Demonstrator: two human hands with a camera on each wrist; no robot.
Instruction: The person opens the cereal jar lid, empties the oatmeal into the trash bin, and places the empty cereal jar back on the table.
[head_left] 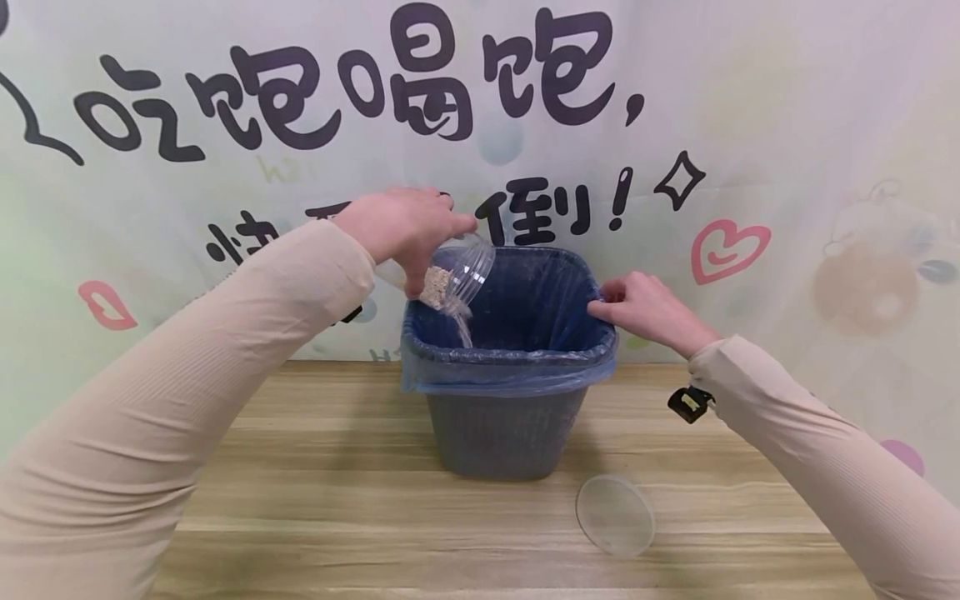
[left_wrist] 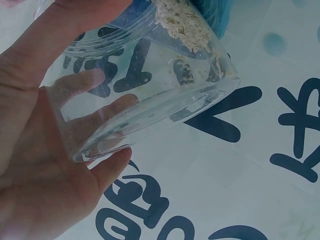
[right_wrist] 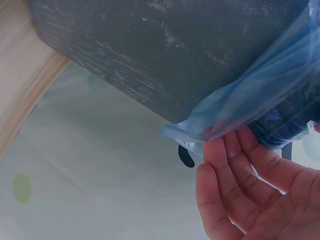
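My left hand point(head_left: 408, 225) grips a clear jar point(head_left: 472, 271), tipped mouth-down over the bin. Pale flakes like oats point(head_left: 437, 287) lie along the jar's lower side, and a stream of them falls inside the bin. In the left wrist view, fingers and thumb wrap the jar point(left_wrist: 150, 115), with flakes point(left_wrist: 182, 25) near its mouth. The grey trash bin point(head_left: 502, 433) stands upright, lined with a blue plastic bag point(head_left: 517, 379) folded over its rim. My right hand point(head_left: 648, 312) holds the bin's right rim, its fingers against the bag point(right_wrist: 225, 107) outside.
A clear round lid point(head_left: 615, 515) lies flat on the wooden table point(head_left: 322, 500), just right of the bin's base. Close behind the bin hangs a pale wall cloth point(head_left: 810, 108) with large dark characters and pink hearts.
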